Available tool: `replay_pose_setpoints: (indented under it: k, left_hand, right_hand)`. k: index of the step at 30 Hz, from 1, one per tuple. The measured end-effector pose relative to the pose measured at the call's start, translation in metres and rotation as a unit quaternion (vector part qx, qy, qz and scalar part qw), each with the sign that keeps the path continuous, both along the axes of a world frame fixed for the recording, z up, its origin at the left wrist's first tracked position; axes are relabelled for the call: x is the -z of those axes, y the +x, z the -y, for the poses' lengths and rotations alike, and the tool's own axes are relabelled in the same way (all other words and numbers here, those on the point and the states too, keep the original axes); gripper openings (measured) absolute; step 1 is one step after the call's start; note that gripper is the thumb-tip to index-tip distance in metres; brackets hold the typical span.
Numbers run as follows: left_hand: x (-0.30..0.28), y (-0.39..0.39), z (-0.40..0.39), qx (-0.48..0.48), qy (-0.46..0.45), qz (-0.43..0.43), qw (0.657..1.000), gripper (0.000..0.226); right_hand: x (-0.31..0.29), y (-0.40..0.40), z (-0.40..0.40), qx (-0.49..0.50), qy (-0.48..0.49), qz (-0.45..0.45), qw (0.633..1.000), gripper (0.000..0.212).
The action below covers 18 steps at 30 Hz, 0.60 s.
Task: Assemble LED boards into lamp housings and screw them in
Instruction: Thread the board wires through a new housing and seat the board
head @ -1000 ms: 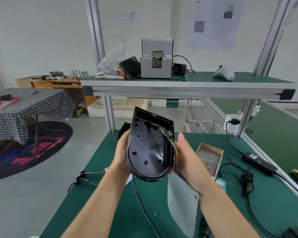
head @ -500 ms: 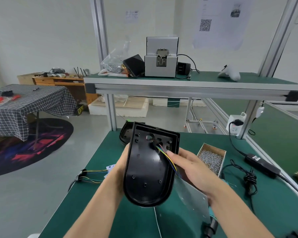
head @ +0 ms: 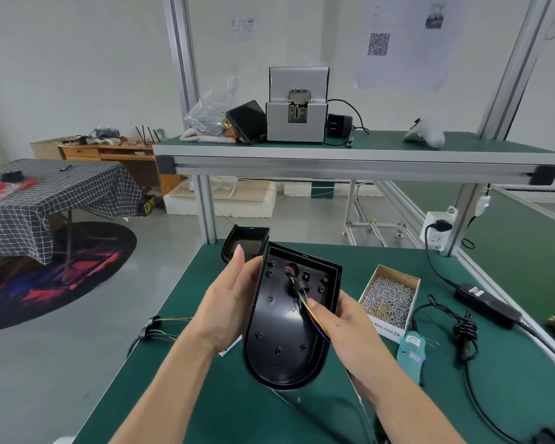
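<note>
Lamp housing (head: 285,328): black, D-shaped shell held above the green desk (head: 205,411), open side towards the camera, rounded end down, straight edge up.
Left hand (head: 228,312): on the housing's left edge, palm against the side wall; the thumb stands free above it, the fingers go behind the shell and cannot be seen.
Right hand (head: 343,334): holds the housing's right edge, thumb laid inside the shell on the wires, fingers hidden behind.
Wires (head: 311,315): coloured bundle out of a round hole near the straight edge, running down and right under the right thumb.
LED board (head: 334,408): pale flat plate hanging below the housing, partly behind the right forearm; how it is held cannot be told.
Second housing (head: 245,245): black, on the desk's far left corner, just behind the left hand.
Screw box (head: 390,299): open cardboard box of small screws, just right of the right hand.
Teal tool (head: 410,355): lying on the desk in front of the box, near the right wrist.
Cables (head: 462,334): black coil and power brick further right, near the desk's right edge.
Desk left edge: a looped cable (head: 151,330) with coloured wires lies at the edge, with bare green mat between it and the forearm.
Shelf (head: 350,155): runs overhead past the desk's far edge, well above the hands.
</note>
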State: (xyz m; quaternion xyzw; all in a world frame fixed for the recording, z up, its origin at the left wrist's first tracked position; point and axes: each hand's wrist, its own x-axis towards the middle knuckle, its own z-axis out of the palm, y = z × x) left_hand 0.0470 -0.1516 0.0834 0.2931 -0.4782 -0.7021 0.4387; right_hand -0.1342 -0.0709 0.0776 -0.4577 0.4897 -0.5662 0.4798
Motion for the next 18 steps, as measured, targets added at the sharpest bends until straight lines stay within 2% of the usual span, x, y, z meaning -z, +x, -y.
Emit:
replay_pose_setpoints:
  k: [1, 4, 6, 7, 9, 11, 13, 15, 18]
  left_hand:
    - [0.000, 0.001, -0.003, 0.017, -0.012, 0.010, 1.000, 0.074]
    - [0.001, -0.005, -0.014, -0.011, -0.113, 0.089, 0.990, 0.049]
    - [0.001, -0.006, -0.015, -0.082, -0.106, 0.088, 0.987, 0.052]
    - [0.002, -0.005, -0.015, -0.104, -0.100, 0.085, 0.986, 0.064]
    - [0.000, -0.005, -0.017, -0.125, -0.101, 0.075, 0.984, 0.086]
    - [0.000, -0.005, -0.021, -0.128, -0.095, 0.040, 0.986, 0.090]
    - [0.002, -0.008, -0.027, -0.127, -0.082, 0.019, 0.988, 0.085]
    - [0.006, -0.010, -0.032, -0.123, -0.084, 0.014, 0.989, 0.071]
    - [0.007, -0.012, -0.039, -0.114, -0.114, 0.037, 0.986, 0.036]
  right_hand:
    - [0.001, 0.001, 0.000, 0.008, 0.003, -0.004, 1.000, 0.019]
    - [0.004, 0.004, 0.001, 0.026, 0.004, -0.021, 0.999, 0.017]
    - [0.008, 0.006, 0.000, 0.084, -0.008, -0.110, 0.990, 0.019]
    - [0.009, 0.006, -0.002, 0.141, -0.024, -0.184, 0.972, 0.029]
    - [0.007, 0.007, -0.009, 0.240, -0.136, -0.318, 0.907, 0.040]
    - [0.003, 0.013, -0.011, 0.250, -0.237, -0.452, 0.823, 0.039]
    - [0.000, 0.021, -0.009, 0.246, -0.229, -0.556, 0.760, 0.037]
    - [-0.004, 0.027, -0.007, 0.249, -0.199, -0.590, 0.742, 0.028]
    - [-0.007, 0.031, -0.006, 0.239, -0.221, -0.565, 0.758, 0.016]
